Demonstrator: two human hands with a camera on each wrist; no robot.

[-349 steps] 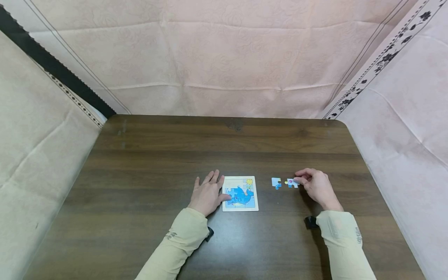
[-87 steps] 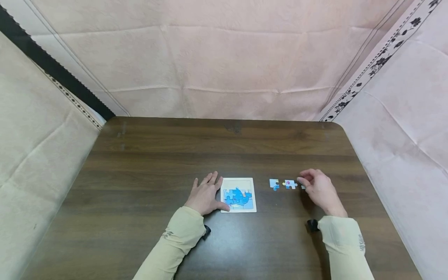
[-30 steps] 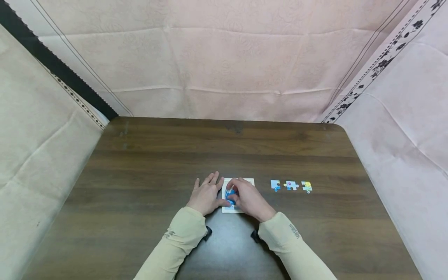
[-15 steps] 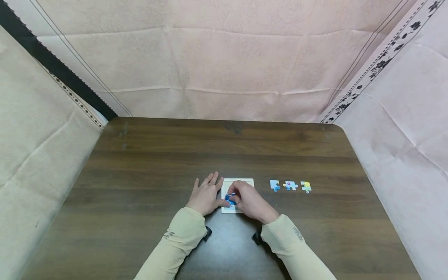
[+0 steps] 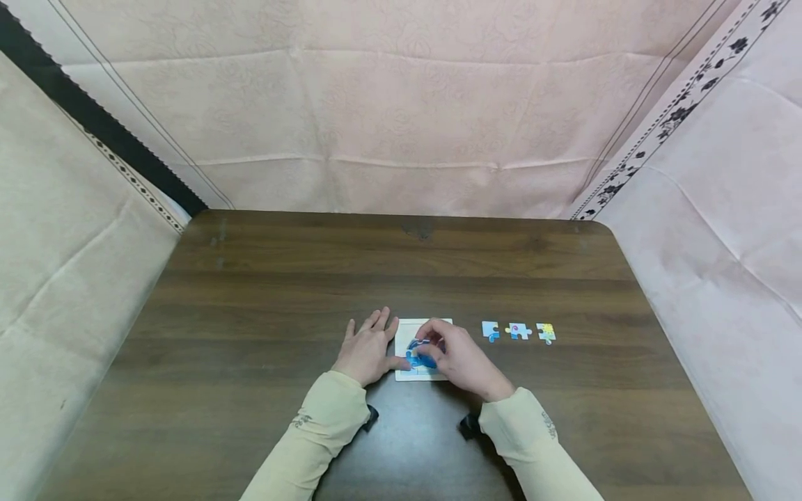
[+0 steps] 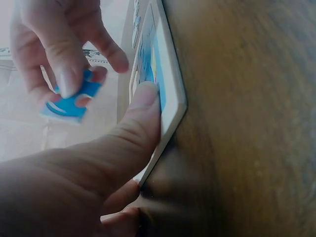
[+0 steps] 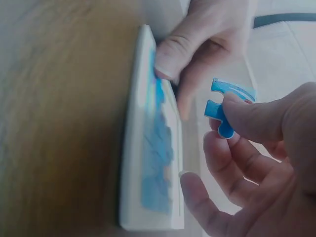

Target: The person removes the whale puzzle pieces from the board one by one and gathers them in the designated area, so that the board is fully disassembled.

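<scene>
A small white puzzle board (image 5: 413, 330) (image 6: 168, 84) (image 7: 148, 163) with a blue picture lies on the dark wooden table (image 5: 313, 278). My left hand (image 5: 370, 348) lies flat beside its left edge, the thumb (image 6: 133, 123) pressing on the board's corner. My right hand (image 5: 454, 355) hovers over the board and pinches a blue puzzle piece (image 5: 422, 355) (image 6: 71, 101) (image 7: 224, 106) lifted clear of it. Three loose pieces (image 5: 518, 332) lie in a row to the right of the board.
Pink and beige cloth walls (image 5: 401, 125) enclose the table on three sides. The far half of the table is bare wood. Black wrist straps (image 5: 470, 424) show under both sleeves.
Over the last second my right hand has lifted a blue piece out of the board and drifted slightly right. Earlier it set a third piece in the row at the right.
</scene>
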